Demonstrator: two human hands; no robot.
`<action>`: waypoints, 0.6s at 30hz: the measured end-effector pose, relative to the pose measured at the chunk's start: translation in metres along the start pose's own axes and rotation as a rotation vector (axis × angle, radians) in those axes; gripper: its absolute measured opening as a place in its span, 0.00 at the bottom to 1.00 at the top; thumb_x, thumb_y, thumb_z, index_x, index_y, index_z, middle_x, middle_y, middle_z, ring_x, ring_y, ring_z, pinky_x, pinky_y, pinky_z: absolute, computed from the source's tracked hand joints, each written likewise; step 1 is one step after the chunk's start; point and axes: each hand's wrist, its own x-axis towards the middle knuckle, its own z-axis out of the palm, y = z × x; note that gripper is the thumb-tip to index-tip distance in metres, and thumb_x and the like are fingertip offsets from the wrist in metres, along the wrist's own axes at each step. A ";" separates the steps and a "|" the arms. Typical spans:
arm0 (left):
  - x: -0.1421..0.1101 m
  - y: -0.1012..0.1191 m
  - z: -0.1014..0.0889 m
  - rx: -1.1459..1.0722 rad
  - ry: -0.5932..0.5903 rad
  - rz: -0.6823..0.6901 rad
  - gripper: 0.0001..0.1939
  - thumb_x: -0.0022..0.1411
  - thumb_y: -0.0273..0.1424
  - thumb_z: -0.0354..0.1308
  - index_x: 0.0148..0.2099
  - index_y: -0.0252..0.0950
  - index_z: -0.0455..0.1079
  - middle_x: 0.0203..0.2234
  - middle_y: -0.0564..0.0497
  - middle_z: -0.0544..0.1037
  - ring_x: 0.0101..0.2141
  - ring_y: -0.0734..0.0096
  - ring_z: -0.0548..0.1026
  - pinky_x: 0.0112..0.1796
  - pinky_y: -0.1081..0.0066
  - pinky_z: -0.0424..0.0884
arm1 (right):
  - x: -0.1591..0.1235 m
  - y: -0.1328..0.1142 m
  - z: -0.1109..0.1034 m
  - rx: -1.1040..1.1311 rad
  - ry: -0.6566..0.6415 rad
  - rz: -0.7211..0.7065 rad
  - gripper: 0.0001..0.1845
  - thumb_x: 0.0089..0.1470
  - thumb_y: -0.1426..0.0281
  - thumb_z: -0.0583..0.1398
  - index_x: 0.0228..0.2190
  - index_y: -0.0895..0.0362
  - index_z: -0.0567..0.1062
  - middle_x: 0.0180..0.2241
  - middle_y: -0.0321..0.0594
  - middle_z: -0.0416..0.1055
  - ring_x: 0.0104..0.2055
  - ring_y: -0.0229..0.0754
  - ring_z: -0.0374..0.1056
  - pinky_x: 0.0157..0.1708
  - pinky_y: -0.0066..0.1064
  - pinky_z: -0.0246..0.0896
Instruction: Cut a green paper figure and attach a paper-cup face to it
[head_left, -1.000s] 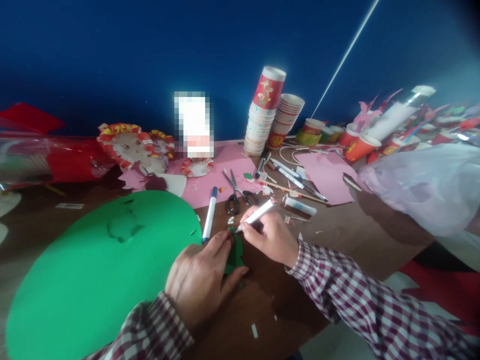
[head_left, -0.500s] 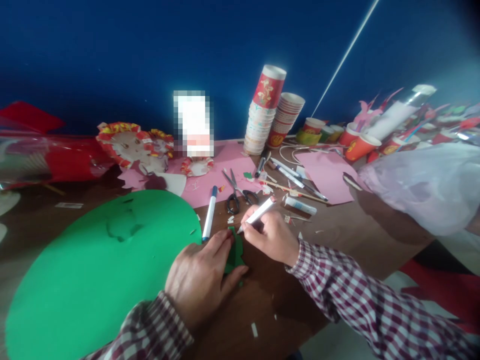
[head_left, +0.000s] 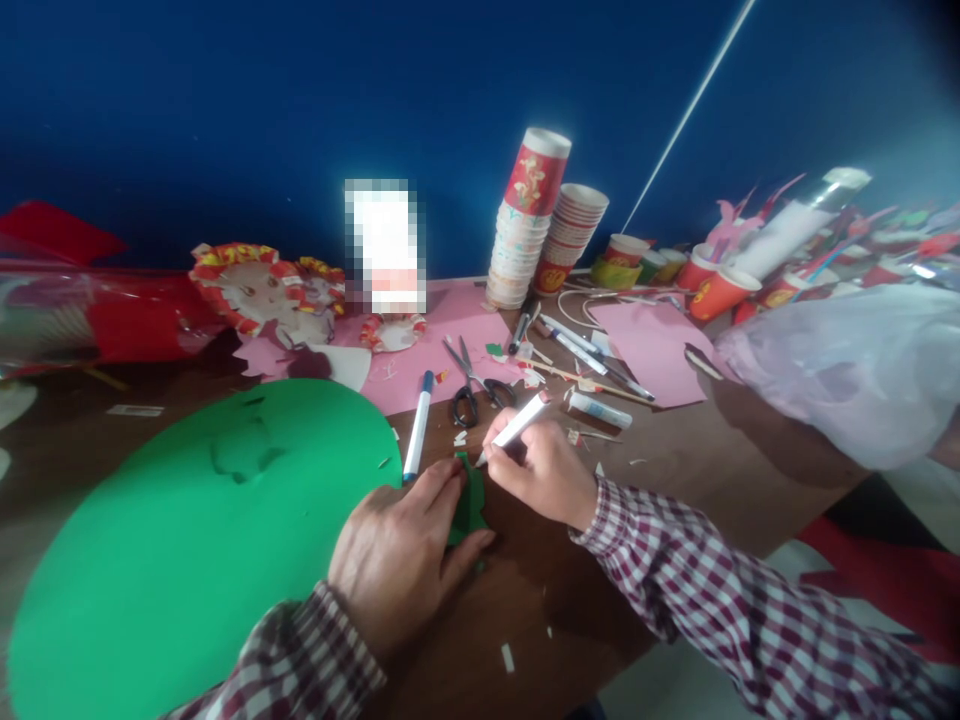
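My left hand (head_left: 401, 545) lies on the table with its fingers stretched out and the thumb spread, pressing on a small green paper cutout (head_left: 470, 505). Part of that cutout is hidden under the fingers. In my right hand (head_left: 551, 470) is a white marker (head_left: 523, 420), gripped between thumb and fingers and slanting up to the right. Its tip is at the upper right edge of the cutout. To the left a large green oval sheet (head_left: 202, 560) reaches beneath or beside my left hand; a blue-capped marker (head_left: 418, 425) rests just beyond it.
Black-handled scissors (head_left: 465, 405) lie open past my hands. A glue stick (head_left: 598, 410), several pens (head_left: 574, 345) and paper scraps surround pink paper (head_left: 652, 355). Stacked paper cups (head_left: 517, 255) stand at the blue wall. A plastic bag (head_left: 847, 375) sits at right, paper-plate crafts (head_left: 244, 290) at left.
The view has shifted very slightly. Both hands, the marker and the green cutout look nearly the same as before.
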 end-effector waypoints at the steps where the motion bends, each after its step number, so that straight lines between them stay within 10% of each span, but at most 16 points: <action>1: 0.000 0.000 0.000 0.000 0.001 0.000 0.23 0.64 0.44 0.44 0.52 0.33 0.65 0.50 0.43 0.70 0.33 0.62 0.75 0.32 0.60 0.72 | 0.000 0.000 0.000 -0.004 -0.001 0.001 0.04 0.51 0.76 0.56 0.25 0.58 0.68 0.20 0.32 0.65 0.21 0.33 0.62 0.23 0.24 0.56; 18: 0.001 0.000 0.001 0.011 0.017 0.003 0.23 0.64 0.43 0.45 0.51 0.33 0.66 0.49 0.44 0.71 0.31 0.63 0.74 0.31 0.60 0.72 | 0.001 0.000 0.000 -0.008 0.003 0.027 0.04 0.50 0.77 0.56 0.25 0.58 0.68 0.20 0.32 0.65 0.20 0.32 0.61 0.21 0.23 0.54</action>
